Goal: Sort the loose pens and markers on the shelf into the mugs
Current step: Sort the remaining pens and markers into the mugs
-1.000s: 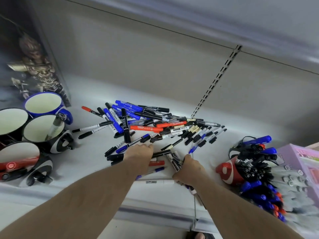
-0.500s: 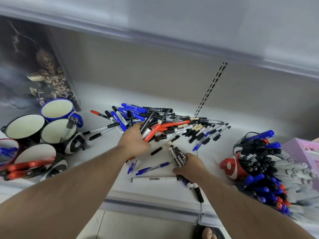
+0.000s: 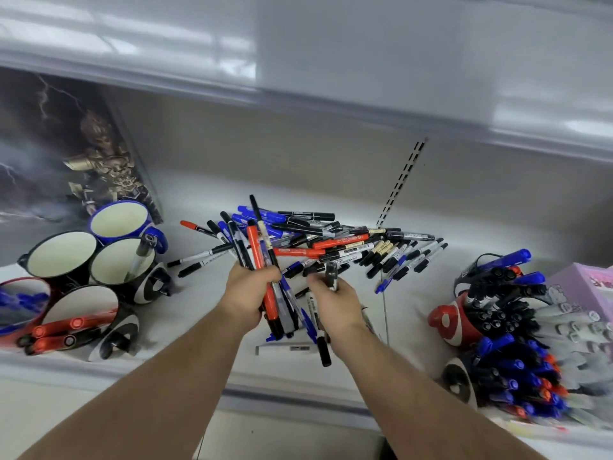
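Red marker (image 3: 257,260) among left-hand (image 3: 247,293) bundle

Bare shelf (image 3: 205,293) strip lay open between mugs (image 3: 122,260) at left and pen pile (image 3: 331,244) — right blocked by stuffed mugs (image 3: 491,327), purple box (image 3: 583,287) — upper shelf (image 3: 331,78) overhung.

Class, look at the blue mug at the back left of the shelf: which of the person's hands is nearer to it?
Left. The left hand, gripping a bundle of pens, is right of and in front of the blue mug; the right hand is farther right.
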Tool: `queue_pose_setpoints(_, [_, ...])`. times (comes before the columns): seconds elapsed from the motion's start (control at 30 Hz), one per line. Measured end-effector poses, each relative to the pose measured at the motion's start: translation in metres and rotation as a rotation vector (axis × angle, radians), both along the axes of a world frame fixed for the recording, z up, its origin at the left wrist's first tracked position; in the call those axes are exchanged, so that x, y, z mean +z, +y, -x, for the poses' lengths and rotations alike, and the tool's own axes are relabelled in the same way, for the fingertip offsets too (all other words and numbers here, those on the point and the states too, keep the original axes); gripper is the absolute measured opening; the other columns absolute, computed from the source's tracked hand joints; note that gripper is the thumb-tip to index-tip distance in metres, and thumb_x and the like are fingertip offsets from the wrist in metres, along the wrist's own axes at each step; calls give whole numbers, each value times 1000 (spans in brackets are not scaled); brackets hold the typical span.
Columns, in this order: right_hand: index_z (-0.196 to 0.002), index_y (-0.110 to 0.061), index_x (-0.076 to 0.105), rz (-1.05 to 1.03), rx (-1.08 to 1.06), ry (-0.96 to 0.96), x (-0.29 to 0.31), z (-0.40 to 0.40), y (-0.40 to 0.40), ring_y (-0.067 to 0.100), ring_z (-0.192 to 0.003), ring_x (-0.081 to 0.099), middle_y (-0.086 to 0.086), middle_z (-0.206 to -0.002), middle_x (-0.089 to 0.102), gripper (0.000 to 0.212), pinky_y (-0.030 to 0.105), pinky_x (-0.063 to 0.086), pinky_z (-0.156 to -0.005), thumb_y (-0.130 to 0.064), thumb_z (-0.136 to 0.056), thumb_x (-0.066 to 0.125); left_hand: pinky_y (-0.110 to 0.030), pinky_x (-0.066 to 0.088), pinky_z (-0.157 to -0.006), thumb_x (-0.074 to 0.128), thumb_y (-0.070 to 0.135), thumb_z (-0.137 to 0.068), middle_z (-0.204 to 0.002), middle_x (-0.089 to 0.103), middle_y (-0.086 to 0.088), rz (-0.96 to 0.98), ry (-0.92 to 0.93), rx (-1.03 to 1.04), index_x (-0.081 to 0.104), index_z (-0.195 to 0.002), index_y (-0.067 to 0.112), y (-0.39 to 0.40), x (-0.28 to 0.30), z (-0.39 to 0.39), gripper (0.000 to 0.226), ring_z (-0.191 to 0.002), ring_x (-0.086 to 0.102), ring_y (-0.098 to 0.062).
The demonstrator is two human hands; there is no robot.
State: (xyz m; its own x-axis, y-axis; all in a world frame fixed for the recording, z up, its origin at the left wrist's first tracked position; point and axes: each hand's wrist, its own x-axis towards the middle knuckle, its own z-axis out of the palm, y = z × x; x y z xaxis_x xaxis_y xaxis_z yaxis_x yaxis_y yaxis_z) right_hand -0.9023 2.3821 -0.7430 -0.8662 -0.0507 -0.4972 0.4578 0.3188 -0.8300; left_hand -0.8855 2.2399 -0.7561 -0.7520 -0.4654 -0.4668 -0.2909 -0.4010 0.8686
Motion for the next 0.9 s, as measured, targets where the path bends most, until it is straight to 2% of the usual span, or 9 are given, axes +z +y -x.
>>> queue_pose_setpoints(0.07, [-95, -32, 67, 122, 54, -85, 3, 4, -7, 18, -68, 55, 0, -79, 66, 22, 31, 46, -65, -52, -88, 62, -43, 55, -72, 61, -11, -73, -84, 62, -20, -19, 2, -77, 64, -99, 0, 5, -2, -5, 29, -77, 63, -32])
queue_pose_setpoints(0.17, [-99, -29, 68, 103, 213, -103, 0, 1, -10, 15, -89, 68, -4, -97, 74, 26, 34, 55, -84, -52, -90, 60, -44, 58, -74, 55, -15, -74, -86, 69, -21, -75, 35, -108, 68, -99, 0, 8, -3, -8, 33, -79, 68, -33])
queue_pose_setpoints(0.23, [-98, -26, 71, 63, 237, -36, -2, -3, -10, 11, -87, 68, -7, -92, 74, 18, 30, 54, -78, -41, -92, 62, -50, 55, -78, 60, -7, -62, -90, 66, -25, -100, 26, -119, 64, -105, -6, 8, -1, -10, 43, -82, 67, -37])
queue_pose_setpoints(0.3, [-98, -23, 73, 126, 209, -9, -3, -4, -8, 7, -70, 64, -12, -74, 71, 11, 26, 48, -64, -25, -92, 65, -48, 56, -75, 59, -3, -55, -91, 63, -26, -110, 5, -154, 60, -108, -11, 8, 2, -13, 53, -81, 65, -38])
queue_pose_setpoints(0.47, [-93, -19, 69, 87, 360, 2, -3, -5, -1, 0, -51, 54, -15, -57, 62, 23, 19, 39, -53, 0, -81, 66, -44, 54, -72, 57, -11, -67, -88, 63, -24, -63, -36, -218, 62, -105, -10, 11, -2, -17, 38, -79, 63, -35])
queue_pose_setpoints(0.63, [-73, -21, 59, -71, 414, 56, -2, -4, 4, 5, -44, 43, -12, -51, 50, 23, 21, 33, -46, 0, -81, 55, -33, 51, -61, 55, -17, -70, -69, 64, -12, -16, -47, -189, 66, -90, -1, 14, -5, -16, 27, -64, 62, -26])
queue_pose_setpoints(0.77, [-62, -22, 50, -126, 423, 93, 0, -8, 3, 12, -46, 39, -10, -47, 44, 28, 24, 31, -47, 0, -80, 51, -32, 45, -60, 63, -7, -63, -64, 55, -9, 44, -69, -175, 61, -79, 2, 13, -5, -11, 19, -63, 53, -24])
queue_pose_setpoints(0.83, [-62, -19, 54, -77, 318, 86, 2, -9, 2, 15, -49, 38, -9, -48, 45, 27, 26, 30, -51, 1, -80, 51, -32, 43, -61, 64, 2, -52, -63, 51, -8, 52, -87, -196, 58, -75, 6, 11, -4, -10, 23, -64, 50, -23])
queue_pose_setpoints(0.9, [-78, -12, 68, 42, 87, 54, 6, -4, 3, 17, -50, 38, -2, -59, 53, 22, 27, 30, -51, 3, -81, 52, -35, 42, -62, 64, 5, -48, -65, 50, -10, 66, -104, -232, 56, -73, 7, 8, -2, -11, 26, -66, 50, -24])
